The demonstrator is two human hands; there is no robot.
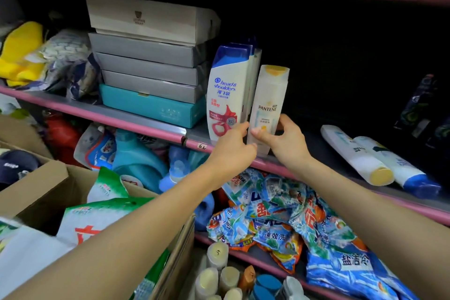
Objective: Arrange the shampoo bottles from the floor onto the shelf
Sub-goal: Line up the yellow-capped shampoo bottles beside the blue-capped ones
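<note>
A cluster of bottles (pixel 219 275) with pale and blue caps is seen lowest in the view, below the Pantene bottle (pixel 266 105), apparently on the floor, though their footing is hidden. Above them, bags of detergent (pixel 280 214) are heaped on the lower shelf, and a cardboard box (pixel 36 185) holding green and white sacks is seen to the left of the Pantene bottle and below it.

The Pantene bottle is held upright at the front edge of the middle shelf (pixel 151 126), its yellow cap uppermost. Its lower part is gripped by the right hand (pixel 283 142), thumb curled across the front and fingers round the right side. The left hand (pixel 231 146) is laid with curled fingers (pixel 239 128) against the base of the Head & Shoulders bottle (pixel 227 95), which stands just left of the Pantene bottle, touching it.

Right of the Pantene bottle, well apart, two white bottles (pixel 379 161) are seen lying side by side on the same shelf. Left of it, beyond the Head & Shoulders bottle, a stack of flat boxes (pixel 151 63) is set on a teal box (pixel 151 107).
</note>
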